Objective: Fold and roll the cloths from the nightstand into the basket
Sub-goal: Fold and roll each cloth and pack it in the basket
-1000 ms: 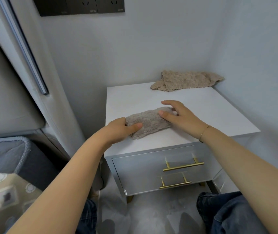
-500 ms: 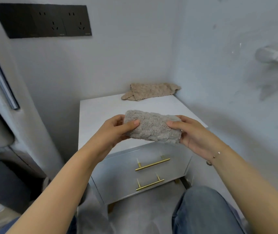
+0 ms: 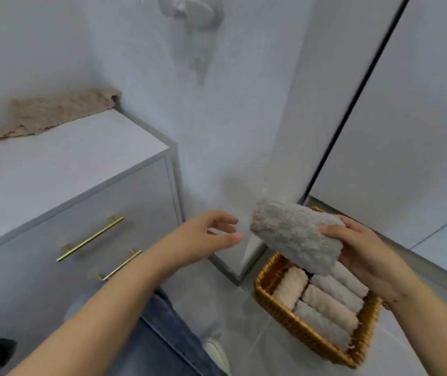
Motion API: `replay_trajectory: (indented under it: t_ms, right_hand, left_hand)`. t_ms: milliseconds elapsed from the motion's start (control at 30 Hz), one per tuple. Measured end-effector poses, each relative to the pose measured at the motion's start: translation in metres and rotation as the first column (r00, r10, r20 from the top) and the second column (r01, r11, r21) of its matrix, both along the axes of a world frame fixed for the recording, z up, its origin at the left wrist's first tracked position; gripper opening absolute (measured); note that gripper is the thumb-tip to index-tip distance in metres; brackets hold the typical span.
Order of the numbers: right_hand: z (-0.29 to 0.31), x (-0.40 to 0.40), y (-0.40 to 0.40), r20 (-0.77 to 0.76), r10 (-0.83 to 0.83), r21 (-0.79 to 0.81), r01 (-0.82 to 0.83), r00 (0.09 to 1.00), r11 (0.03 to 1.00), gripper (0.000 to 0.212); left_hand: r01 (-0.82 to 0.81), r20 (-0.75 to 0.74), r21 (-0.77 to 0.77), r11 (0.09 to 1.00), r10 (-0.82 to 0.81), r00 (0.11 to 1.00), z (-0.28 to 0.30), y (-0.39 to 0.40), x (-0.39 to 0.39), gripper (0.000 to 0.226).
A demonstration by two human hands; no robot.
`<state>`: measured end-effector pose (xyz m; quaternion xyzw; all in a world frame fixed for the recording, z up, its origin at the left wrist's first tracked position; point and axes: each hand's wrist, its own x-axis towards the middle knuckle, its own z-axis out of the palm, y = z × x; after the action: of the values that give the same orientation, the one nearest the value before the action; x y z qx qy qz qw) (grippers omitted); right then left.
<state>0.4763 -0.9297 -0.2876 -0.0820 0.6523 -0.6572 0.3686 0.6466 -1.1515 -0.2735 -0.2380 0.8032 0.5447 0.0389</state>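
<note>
My right hand [image 3: 366, 251] grips a rolled grey cloth [image 3: 292, 233] and holds it in the air over the far end of a golden wicker basket [image 3: 276, 302] on the floor. Several rolled cloths [image 3: 325, 299], beige and grey, lie side by side in the basket. My left hand [image 3: 206, 234] hovers just left of the roll with loose fingers, holding nothing. A beige unfolded cloth [image 3: 54, 111] lies at the back of the white nightstand [image 3: 40, 169], against the wall.
The nightstand has two drawers with gold bar handles [image 3: 89, 238]. The basket sits on grey floor tiles beside a wall corner and a white panel with a dark edge [image 3: 352, 99]. My jeans-clad knee [image 3: 168, 329] is below the left arm.
The view has swung right from the nightstand to the basket. The grey roll went with it, carried off the nightstand. My left hand has let go; only the right holds it.
</note>
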Motion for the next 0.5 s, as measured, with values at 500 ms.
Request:
replay_trajectory:
  t_ms: [500]
  right_hand:
    - [-0.216, -0.059, 0.144, -0.117, -0.08, 0.439, 0.124, 0.99, 0.89, 0.026]
  left_hand:
    - [0.068, 0.12, 0.051, 0.996, -0.074, 0.99, -0.194, 0.129, -0.132, 0.026]
